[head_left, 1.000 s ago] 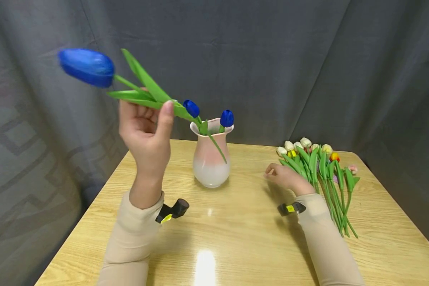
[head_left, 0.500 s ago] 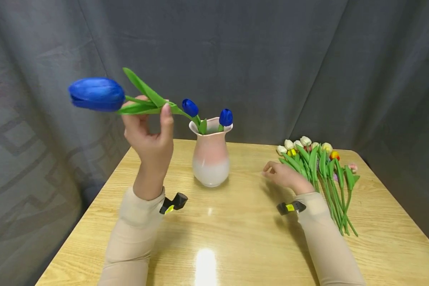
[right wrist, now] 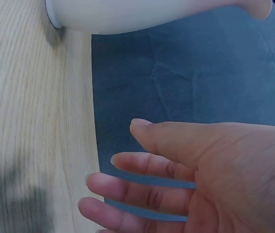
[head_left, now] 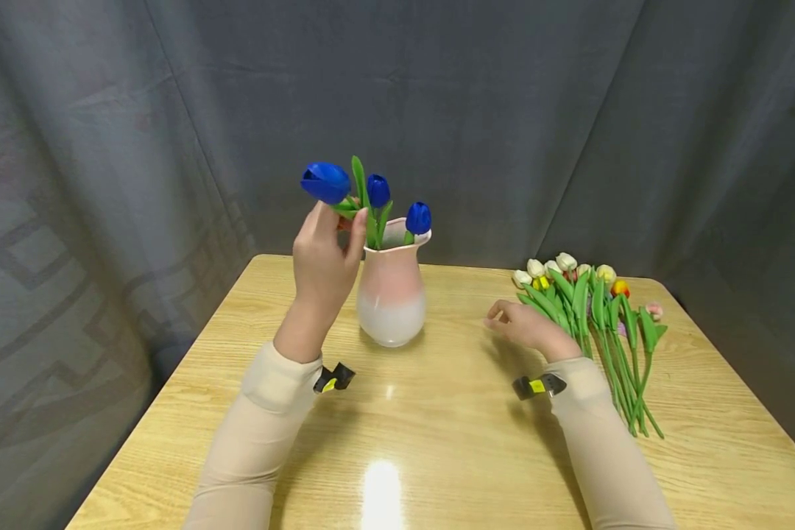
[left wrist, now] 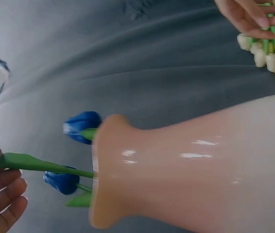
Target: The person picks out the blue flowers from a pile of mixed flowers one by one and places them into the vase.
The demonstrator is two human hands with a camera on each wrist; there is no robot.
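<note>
My left hand pinches a blue tulip by its stem and leaves, at the left of the vase mouth. In the left wrist view the green stem reaches the rim of the pink-and-white vase, its lower end out of sight inside. Two other blue tulips, one at the back and one on the right, stand in the vase. Off to the vase's right, my right hand hovers with loosely bent fingers, holding nothing; the right wrist view shows its thumb and fingers apart.
A bunch of tulips with white, yellow, orange and pink heads lies on the right of the wooden table. Behind the table hangs a grey curtain. A black camera sits on each wrist.
My left hand has moved right and brought the blue tulip's stem from beside the vase to its mouth. The flower at the back has straightened up. My right hand has stayed put.
</note>
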